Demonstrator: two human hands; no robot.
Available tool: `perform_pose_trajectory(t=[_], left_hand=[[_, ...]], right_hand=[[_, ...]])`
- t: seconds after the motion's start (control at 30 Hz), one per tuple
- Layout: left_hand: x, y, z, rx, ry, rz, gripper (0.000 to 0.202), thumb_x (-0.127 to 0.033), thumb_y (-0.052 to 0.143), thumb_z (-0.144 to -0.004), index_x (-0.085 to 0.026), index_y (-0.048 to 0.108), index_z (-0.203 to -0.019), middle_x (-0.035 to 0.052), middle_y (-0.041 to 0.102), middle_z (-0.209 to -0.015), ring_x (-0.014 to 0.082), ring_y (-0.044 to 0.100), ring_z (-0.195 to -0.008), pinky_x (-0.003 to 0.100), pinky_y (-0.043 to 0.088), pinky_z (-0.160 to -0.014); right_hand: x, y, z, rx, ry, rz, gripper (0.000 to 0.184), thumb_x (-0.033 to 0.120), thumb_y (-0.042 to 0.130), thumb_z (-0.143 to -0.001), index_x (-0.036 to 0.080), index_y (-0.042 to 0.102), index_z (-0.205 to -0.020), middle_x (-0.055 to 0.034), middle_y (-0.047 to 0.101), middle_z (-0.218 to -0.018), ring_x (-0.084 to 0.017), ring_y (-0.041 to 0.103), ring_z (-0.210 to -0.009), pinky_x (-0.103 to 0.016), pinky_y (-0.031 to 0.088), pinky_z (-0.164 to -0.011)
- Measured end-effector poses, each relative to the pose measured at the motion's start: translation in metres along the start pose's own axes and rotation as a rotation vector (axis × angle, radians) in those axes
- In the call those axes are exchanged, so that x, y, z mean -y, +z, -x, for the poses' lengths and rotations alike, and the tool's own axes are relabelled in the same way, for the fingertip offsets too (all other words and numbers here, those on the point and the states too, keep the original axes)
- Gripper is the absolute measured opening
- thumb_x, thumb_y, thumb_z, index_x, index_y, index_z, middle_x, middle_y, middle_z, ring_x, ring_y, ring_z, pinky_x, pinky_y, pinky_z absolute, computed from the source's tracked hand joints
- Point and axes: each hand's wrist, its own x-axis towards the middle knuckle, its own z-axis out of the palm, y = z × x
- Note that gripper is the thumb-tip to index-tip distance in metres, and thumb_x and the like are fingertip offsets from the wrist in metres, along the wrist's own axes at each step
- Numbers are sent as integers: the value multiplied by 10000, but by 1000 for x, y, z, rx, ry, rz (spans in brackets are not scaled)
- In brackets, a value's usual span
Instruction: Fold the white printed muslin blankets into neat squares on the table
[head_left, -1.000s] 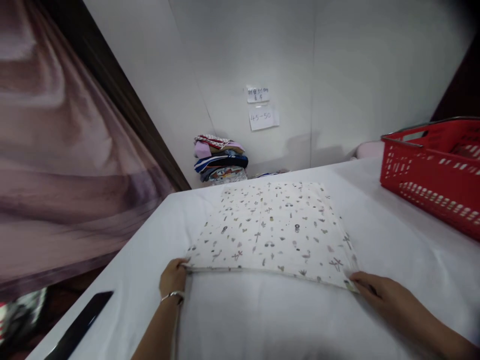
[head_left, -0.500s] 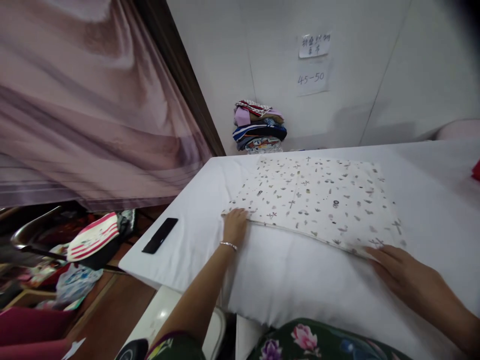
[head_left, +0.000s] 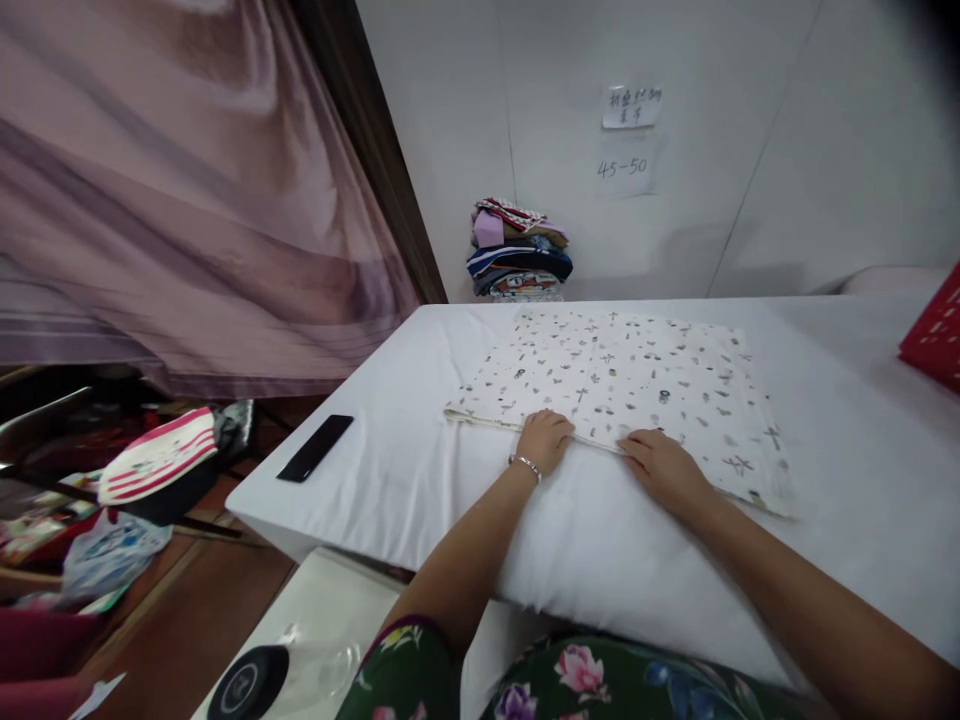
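A white cloth (head_left: 600, 370) with small grey and dark prints lies folded into a rough rectangle, spread flat on the table. My left hand (head_left: 546, 440), with a bracelet at the wrist, rests on the middle of its near folded edge. Its fingers lie flat over the fabric. Just to the right, my right hand (head_left: 664, 468) lies on the same edge with its fingers stretched out to the left. A small gap of cloth edge shows between the hands. The layers of the fold are visible at the near left corner.
White fabric covers the table (head_left: 397, 430). A black phone (head_left: 316, 447) lies near its left edge. Folded textiles (head_left: 519, 250) are stacked by the wall behind. At the right is a red object (head_left: 937, 335). A pinkish curtain (head_left: 187, 200) hangs on the left.
Both hands have moved inward along the near edge, the left one rightward from the corner, the right one leftward. The view has shifted slightly, bringing more of the red object in.
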Motion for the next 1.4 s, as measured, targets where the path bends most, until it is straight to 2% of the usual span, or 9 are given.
perform_pose_trajectory(t=[0.27,0.53,0.7,0.83,0.93,1.03,1.23,1.4], left_hand=[[3,6,-1,-4,-18,-18,264,-238,395,-903,-219,611,-1053,21,638,-1044,162,500,-1001,344,344,-963],[-1,6,-3,4,-11,-103,244,-219,403,-897,-222,618,-1014,18,646,-1006,171,508,-983,342,351,-944],[-4,2,-3,18,-29,-110,245,-211,403,-896,-212,614,-1021,34,644,-1011,169,523,-970,337,365,-920],[-5,1,-4,28,-39,-111,240,-208,407,-896,-205,611,-1023,38,639,-1033,176,524,-983,340,368,-913],[-5,1,-3,32,-42,-123,234,-195,416,-890,-210,607,-1025,33,633,-1039,173,526,-979,334,374,-906],[-4,1,-3,26,-34,-129,231,-191,428,-884,-215,605,-1030,32,621,-1047,168,530,-957,320,388,-880],[-5,0,-4,16,-27,-154,213,-193,434,-873,-220,618,-978,29,598,-991,163,524,-879,302,406,-813],[-3,1,-3,6,-7,-137,205,-184,445,-862,-217,608,-981,32,588,-956,169,516,-869,306,406,-807]], right_hand=[[-4,5,5,-107,74,-88,344,292,310,-922,200,615,-1053,-76,604,-1056,-211,541,-953,-335,472,-767],[-3,8,3,-99,54,-56,311,281,321,-914,212,591,-1051,-71,609,-1025,-217,542,-924,-343,462,-748],[0,7,4,-103,63,-54,260,188,340,-877,177,566,-1007,-87,603,-1008,-210,537,-919,-333,455,-767],[-1,10,4,-154,-9,-34,282,111,335,-850,170,569,-995,-89,590,-1065,-204,518,-975,-324,447,-813],[-3,14,3,-202,-50,-16,296,81,338,-825,178,588,-951,-76,587,-1082,-200,516,-982,-317,457,-789],[-5,15,3,-213,-73,-7,268,94,361,-822,178,606,-892,-70,593,-1068,-197,524,-960,-316,465,-765],[-2,13,4,-168,-67,11,233,165,439,-828,166,620,-974,-87,592,-1076,-208,524,-977,-352,453,-829],[-3,14,3,-154,-50,33,263,195,396,-887,167,647,-958,-80,608,-1067,-202,538,-969,-346,462,-824]])
